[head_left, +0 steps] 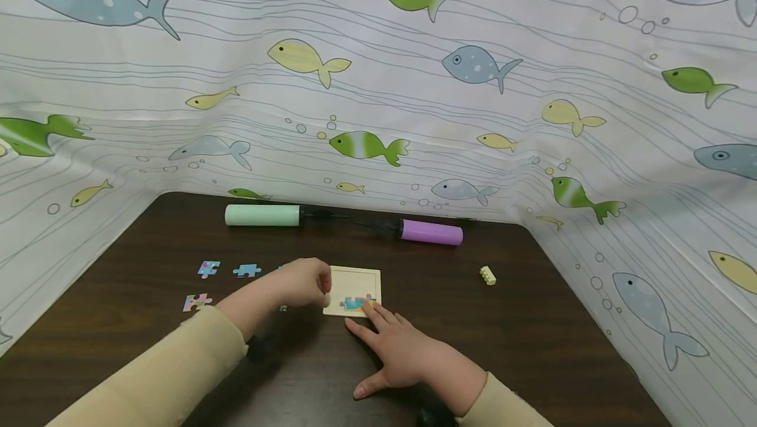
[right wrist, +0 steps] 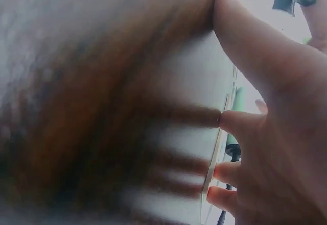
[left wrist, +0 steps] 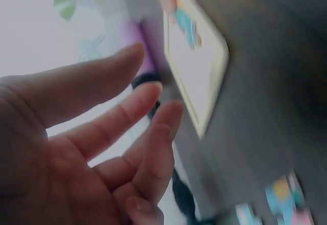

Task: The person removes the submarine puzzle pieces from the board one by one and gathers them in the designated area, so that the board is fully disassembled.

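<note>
A square wooden puzzle tray (head_left: 357,280) lies on the dark table, with joined blue, pink and yellow jigsaw pieces (head_left: 353,303) along its near edge. My right hand (head_left: 405,351) is spread over its near right corner, fingertips on the pieces and the rim, thumb on the tabletop. Just above the tray's left side hovers my left hand (head_left: 300,282). In the left wrist view its fingers (left wrist: 115,118) are loosely bent, the thumb apart from them, and nothing sits between. Part of the loose pieces is hidden behind the left hand in the head view.
Loose jigsaw pieces (head_left: 246,270) are scattered left of the tray, one pink piece (head_left: 197,302) close to the left sleeve. Toward the back lie a mint green pump (head_left: 262,215) and a purple pump (head_left: 432,232). A small yellow toy brick (head_left: 487,275) is at right. A fish-print curtain (head_left: 367,85) surrounds the table.
</note>
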A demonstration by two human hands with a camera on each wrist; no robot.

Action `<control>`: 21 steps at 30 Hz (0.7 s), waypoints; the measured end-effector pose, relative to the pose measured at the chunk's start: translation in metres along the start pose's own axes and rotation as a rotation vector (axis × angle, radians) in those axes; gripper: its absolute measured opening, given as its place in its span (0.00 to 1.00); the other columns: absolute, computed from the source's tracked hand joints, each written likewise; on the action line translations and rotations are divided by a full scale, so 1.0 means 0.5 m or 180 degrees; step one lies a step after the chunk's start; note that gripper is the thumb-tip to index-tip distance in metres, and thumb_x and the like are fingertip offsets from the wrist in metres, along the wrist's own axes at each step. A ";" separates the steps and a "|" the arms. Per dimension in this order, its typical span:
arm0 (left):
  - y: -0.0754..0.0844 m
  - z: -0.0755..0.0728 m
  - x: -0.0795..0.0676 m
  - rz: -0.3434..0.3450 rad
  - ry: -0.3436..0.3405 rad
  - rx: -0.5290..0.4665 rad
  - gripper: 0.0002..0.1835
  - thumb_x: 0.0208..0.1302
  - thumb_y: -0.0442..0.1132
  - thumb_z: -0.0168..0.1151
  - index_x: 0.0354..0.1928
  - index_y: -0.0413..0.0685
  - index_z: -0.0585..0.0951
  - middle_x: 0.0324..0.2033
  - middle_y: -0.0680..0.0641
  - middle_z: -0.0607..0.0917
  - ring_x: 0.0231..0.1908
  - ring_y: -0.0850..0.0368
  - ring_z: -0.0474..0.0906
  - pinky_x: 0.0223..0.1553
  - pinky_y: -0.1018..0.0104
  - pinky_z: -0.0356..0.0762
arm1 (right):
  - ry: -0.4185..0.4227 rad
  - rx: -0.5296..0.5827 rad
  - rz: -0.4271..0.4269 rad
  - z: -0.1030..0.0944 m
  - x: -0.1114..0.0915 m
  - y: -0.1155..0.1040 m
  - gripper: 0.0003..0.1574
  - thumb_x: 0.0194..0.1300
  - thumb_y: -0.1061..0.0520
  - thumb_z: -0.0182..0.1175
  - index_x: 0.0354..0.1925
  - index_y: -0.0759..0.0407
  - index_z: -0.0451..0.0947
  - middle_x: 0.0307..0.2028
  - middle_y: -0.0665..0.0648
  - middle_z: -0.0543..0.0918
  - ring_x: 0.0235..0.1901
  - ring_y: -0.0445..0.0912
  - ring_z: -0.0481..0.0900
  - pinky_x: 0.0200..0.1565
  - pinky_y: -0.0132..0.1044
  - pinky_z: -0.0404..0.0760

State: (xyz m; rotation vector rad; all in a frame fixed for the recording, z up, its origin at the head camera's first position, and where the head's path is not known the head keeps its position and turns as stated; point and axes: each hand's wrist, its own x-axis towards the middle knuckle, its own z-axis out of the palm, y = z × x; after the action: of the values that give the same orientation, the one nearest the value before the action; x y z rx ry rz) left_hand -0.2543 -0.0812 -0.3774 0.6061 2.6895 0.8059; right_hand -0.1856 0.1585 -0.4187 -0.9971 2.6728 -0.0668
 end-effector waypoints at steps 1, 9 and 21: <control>0.008 0.009 0.011 -0.0029 0.0006 0.0039 0.09 0.53 0.35 0.74 0.32 0.47 0.80 0.26 0.51 0.78 0.25 0.54 0.72 0.29 0.59 0.70 | 0.0009 -0.0008 -0.0010 -0.001 0.000 0.000 0.66 0.50 0.15 0.53 0.78 0.36 0.44 0.78 0.58 0.38 0.75 0.54 0.40 0.65 0.62 0.57; 0.034 0.069 0.062 -0.0213 0.0009 0.0219 0.13 0.52 0.36 0.76 0.35 0.48 0.79 0.32 0.51 0.79 0.28 0.53 0.71 0.30 0.59 0.70 | 0.0035 -0.0004 -0.0048 -0.004 -0.003 0.000 0.65 0.51 0.16 0.54 0.78 0.38 0.46 0.77 0.59 0.40 0.75 0.55 0.40 0.64 0.63 0.59; 0.034 0.093 0.079 -0.0244 0.0105 0.0274 0.15 0.49 0.36 0.77 0.26 0.50 0.76 0.25 0.51 0.76 0.26 0.53 0.70 0.26 0.61 0.67 | 0.0027 -0.0006 -0.0006 -0.008 -0.008 -0.008 0.65 0.51 0.17 0.57 0.78 0.40 0.48 0.77 0.59 0.41 0.75 0.56 0.42 0.64 0.62 0.58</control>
State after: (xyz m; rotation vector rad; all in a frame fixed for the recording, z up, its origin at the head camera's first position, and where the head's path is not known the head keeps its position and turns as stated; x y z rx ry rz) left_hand -0.2668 -0.0287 -0.4107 0.5096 2.7707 0.6893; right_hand -0.1814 0.1577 -0.4133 -1.0020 2.6800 -0.0688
